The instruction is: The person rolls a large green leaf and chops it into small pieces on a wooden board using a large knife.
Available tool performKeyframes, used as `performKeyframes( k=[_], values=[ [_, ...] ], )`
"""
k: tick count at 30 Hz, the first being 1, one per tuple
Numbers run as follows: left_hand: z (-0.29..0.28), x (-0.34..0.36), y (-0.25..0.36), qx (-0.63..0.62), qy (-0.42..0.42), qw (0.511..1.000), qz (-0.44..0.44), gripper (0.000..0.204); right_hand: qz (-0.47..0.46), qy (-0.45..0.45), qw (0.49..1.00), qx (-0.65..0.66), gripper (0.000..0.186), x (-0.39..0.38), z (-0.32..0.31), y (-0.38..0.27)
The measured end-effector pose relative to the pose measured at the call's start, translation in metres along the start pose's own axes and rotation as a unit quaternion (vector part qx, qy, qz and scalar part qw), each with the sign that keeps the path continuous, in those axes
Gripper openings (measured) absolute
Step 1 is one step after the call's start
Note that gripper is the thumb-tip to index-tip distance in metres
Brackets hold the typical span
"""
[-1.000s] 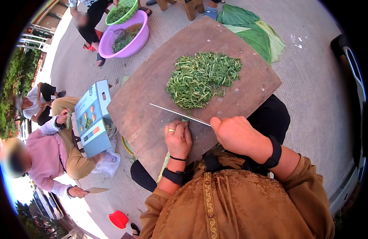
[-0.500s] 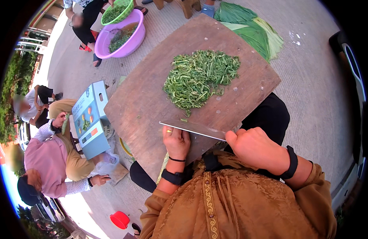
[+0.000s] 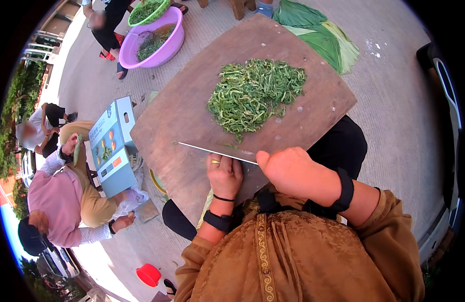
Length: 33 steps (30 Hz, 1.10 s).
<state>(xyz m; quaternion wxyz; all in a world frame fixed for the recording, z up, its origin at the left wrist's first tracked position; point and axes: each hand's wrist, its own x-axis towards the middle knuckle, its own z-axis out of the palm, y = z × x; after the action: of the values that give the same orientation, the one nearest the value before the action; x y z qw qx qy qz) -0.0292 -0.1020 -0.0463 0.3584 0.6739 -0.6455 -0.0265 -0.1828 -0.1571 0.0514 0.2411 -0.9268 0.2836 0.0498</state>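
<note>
My right hand [image 3: 296, 174] is closed round the handle of a knife [image 3: 212, 151], whose long thin blade points left across the near part of a brown wooden board [image 3: 167, 113]. Just below the blade, my left hand [image 3: 224, 179] rests with curled fingers, knuckles close against the metal. Whatever lies under those fingers is hidden. Beyond the blade, a heap of shredded green leaves [image 3: 255, 95] covers the board's middle, with a few scraps trailing toward the knife.
Big green leaves [image 3: 328, 43] lie at the board's far right corner. At far left stand a purple basin [image 3: 174, 43] and a green basket [image 3: 163, 14] of shredded greens. A printed box [image 3: 111, 146] and a seated person in pink [image 3: 58, 199] are left; a red bucket [image 3: 149, 275] stands lower left.
The knife and my right hand have shifted left, and the blade now reaches farther past my left hand. My left hand stays nearly in place. The person in pink has moved their hands slightly.
</note>
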Motion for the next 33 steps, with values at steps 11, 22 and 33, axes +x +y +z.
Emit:
performKeyframes(
  k=[11, 22, 33],
  values=[
    [-0.001, 0.001, 0.0, 0.003, 0.021, 1.0, 0.002, 0.012, 0.024, 0.098, 0.995, 0.024, 0.009, -0.026, 0.0, 0.007],
    [0.004, 0.001, -0.003, -0.022, 0.023, 1.0, 0.001, 0.016, -0.006, 0.042, 0.999, -0.009, 0.012, -0.047, -0.006, 0.012],
    [0.002, 0.0, -0.002, -0.005, -0.017, 1.0, -0.013, 0.016, -0.004, -0.018, 1.0, -0.015, 0.013, -0.001, 0.001, 0.0]
  ],
)
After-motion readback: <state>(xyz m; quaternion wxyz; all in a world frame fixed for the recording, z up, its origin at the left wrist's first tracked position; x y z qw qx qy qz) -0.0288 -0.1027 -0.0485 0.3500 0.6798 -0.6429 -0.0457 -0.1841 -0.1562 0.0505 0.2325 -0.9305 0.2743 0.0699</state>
